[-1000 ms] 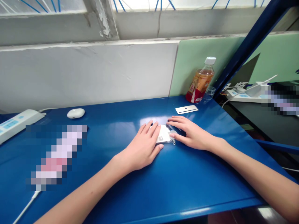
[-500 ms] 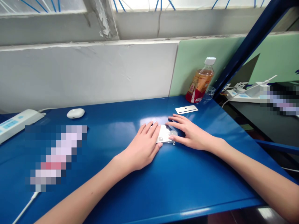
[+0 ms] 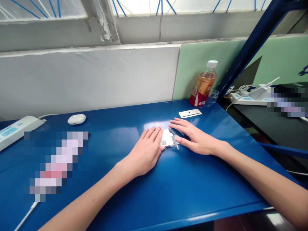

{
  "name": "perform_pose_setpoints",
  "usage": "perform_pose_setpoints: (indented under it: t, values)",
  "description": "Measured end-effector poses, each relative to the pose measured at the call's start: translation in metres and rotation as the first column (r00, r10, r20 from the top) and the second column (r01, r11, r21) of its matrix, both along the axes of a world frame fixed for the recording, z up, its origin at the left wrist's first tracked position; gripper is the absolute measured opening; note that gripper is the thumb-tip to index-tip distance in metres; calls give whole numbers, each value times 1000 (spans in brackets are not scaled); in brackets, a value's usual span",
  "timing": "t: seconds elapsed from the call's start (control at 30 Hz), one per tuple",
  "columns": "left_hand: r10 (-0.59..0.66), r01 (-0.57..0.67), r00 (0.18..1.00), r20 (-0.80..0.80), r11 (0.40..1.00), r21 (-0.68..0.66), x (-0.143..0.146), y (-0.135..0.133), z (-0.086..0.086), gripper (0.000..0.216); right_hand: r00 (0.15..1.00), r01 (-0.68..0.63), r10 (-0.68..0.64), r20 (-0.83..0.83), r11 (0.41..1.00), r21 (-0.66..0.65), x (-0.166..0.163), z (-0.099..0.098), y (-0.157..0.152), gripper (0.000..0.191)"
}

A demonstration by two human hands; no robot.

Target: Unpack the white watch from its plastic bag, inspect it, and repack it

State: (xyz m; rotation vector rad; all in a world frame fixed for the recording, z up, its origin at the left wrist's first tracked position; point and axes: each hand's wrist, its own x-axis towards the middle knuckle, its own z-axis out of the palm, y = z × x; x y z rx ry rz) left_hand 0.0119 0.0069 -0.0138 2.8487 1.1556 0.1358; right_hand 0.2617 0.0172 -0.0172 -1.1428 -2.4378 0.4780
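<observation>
A small white packet point(image 3: 166, 138) with a printed square code and clear plastic around it lies flat on the blue table point(image 3: 192, 183). My left hand point(image 3: 150, 149) rests flat over its left part, fingers stretched out, and hides that side. At the packet's right end, the clear plastic point(image 3: 175, 141) looks crumpled under the thumb of my right hand point(image 3: 196, 138). The other fingers of that hand are extended and apart, just beyond the packet's far right corner. Beyond my right hand lies a flat white card point(image 3: 190, 113) with a dark slot and a dot.
A drink bottle point(image 3: 203, 84) with a white cap stands at the back right beside a clear cup point(image 3: 213, 96). On the left are a white earbud case point(image 3: 77, 119), a power strip point(image 3: 19, 130) and a blurred-out object point(image 3: 59, 160) on a white cable.
The clear plastic at the packet's right end has shifted and crumpled beneath my right thumb. My left hand stays flat on the packet. The view has shifted slightly.
</observation>
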Motion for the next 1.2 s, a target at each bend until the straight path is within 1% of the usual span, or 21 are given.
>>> perform_pose_setpoints:
  t: [0.07,0.13,0.27,0.4,0.5,0.57,0.63,0.7,0.8,0.87,0.93,1.0,1.07,1.13,1.2]
  values:
    - [-4,4,1000,18,1000,-6,0,1,1,51,998,-1,4,-59,999,43,1,-2,2,48]
    - [-7,8,999,39,1000,-21,-1,2,2,51,994,6,6,-110,993,114,1,-4,4,40]
    - [-30,37,993,114,997,-61,-4,3,4,51,987,25,13,-159,971,237,1,-7,9,35]
    - [-70,90,970,233,993,-78,-5,3,5,49,982,16,38,-187,960,280,0,-6,10,28]
    - [-99,131,955,281,987,-98,-5,2,6,50,964,30,59,-261,945,326,1,-2,10,23]
    - [-97,137,952,292,983,-121,-6,1,8,51,947,44,73,-314,935,351,3,1,10,20]
    - [-69,119,952,299,981,-154,-8,2,11,54,928,58,78,-364,936,348,5,5,10,19]
    - [-27,94,947,321,976,-194,-12,3,14,56,900,76,65,-431,950,303,7,8,9,18]
    - [57,58,905,421,965,-255,-18,8,16,53,822,98,15,-569,981,168,6,14,7,16]
    - [112,24,847,520,969,-247,-20,11,15,52,755,98,-22,-655,992,79,5,18,6,12]
    - [132,-11,794,594,979,-203,-21,12,12,49,687,93,-70,-724,996,-8,4,21,7,6]
    - [117,-36,767,631,990,-139,-19,12,11,47,625,88,-137,-769,991,-104,3,21,8,3]
    - [80,-46,762,642,996,-70,-17,10,11,46,585,97,-221,-781,974,-203,4,19,10,6]
    - [36,-38,778,627,999,-10,-14,7,12,48,590,127,-300,-750,951,-281,5,15,12,12]
    - [-9,-8,814,581,1000,27,-12,4,13,54,612,159,-355,-706,931,-330,5,12,14,17]
